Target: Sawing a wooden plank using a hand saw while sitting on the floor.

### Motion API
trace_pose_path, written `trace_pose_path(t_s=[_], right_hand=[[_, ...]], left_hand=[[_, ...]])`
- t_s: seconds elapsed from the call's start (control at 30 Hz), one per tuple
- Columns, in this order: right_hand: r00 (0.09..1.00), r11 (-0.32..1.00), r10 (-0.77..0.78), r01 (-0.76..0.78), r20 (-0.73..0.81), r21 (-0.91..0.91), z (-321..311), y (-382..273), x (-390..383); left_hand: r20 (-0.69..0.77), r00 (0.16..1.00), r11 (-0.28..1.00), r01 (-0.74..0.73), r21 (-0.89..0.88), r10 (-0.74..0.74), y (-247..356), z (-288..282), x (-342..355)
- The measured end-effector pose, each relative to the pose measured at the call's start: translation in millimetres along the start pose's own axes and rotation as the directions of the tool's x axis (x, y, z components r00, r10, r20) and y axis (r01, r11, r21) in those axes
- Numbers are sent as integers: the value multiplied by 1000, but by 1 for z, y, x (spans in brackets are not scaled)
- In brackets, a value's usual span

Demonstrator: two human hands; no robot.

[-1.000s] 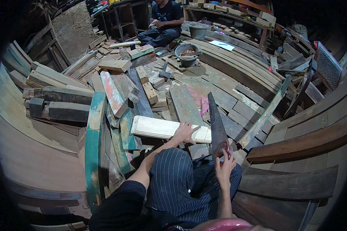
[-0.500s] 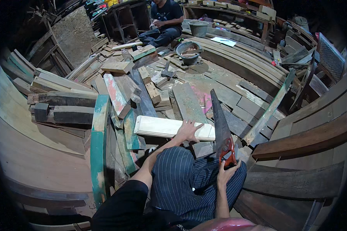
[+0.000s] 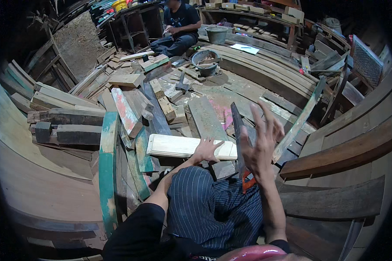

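Observation:
A pale, whitish board [image 3: 170, 145] lies crosswise before my knees. My left hand [image 3: 205, 151] rests flat on its right part, fingers spread. At the board's right end stands a handsaw [image 3: 237, 126] with a dark blade pointing up and away from me. Its orange handle [image 3: 248, 183] shows low beside my striped trouser leg, partly covered by my right forearm. Raised in front of the saw, my right hand [image 3: 260, 145] has its fingers apart and nothing in it. Whether it brushes the blade I cannot tell.
Wood offcuts [image 3: 128, 108] are heaped at the left, with a green-painted plank [image 3: 108, 174] near my left arm. A hammer [image 3: 182, 83] lies beyond the board. Farther off are a bucket [image 3: 206, 63] and a seated person [image 3: 178, 30]. Long planks [image 3: 265, 65] run along the right.
My right hand has let go of the saw's handle and risen, opening its fingers in front of the blade. My left hand stays on the board. The view has shifted slightly.

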State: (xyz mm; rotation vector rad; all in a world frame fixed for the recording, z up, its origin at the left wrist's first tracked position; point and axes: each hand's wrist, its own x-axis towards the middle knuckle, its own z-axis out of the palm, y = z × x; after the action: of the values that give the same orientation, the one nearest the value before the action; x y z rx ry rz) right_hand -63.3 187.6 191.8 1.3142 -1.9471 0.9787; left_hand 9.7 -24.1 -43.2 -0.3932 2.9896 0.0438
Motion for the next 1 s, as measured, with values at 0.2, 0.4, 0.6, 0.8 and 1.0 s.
trace_pose_path(t_s=[0.2,0.4,0.6,0.8,1.0], right_hand=[[953,948,-302,300,3,104,10,-53,50],[994,998,-68,68,86,12,15,-21,14],[999,999,-41,42,28,-21,-5,-14,20],[973,894,-230,217,-13,393,-20,-85,64],[884,865,438,-463,160,193,-24,65,-13]], left_hand=[[-41,999,1000,-9,18,10,-6,19,1],[56,998,1000,2,22,-3,-3,0,-4],[47,998,999,-41,0,41,17,-2,14],[-42,999,997,11,-83,-14,-23,20,-13],[37,999,1000,1,6,-2,12,5,11]])
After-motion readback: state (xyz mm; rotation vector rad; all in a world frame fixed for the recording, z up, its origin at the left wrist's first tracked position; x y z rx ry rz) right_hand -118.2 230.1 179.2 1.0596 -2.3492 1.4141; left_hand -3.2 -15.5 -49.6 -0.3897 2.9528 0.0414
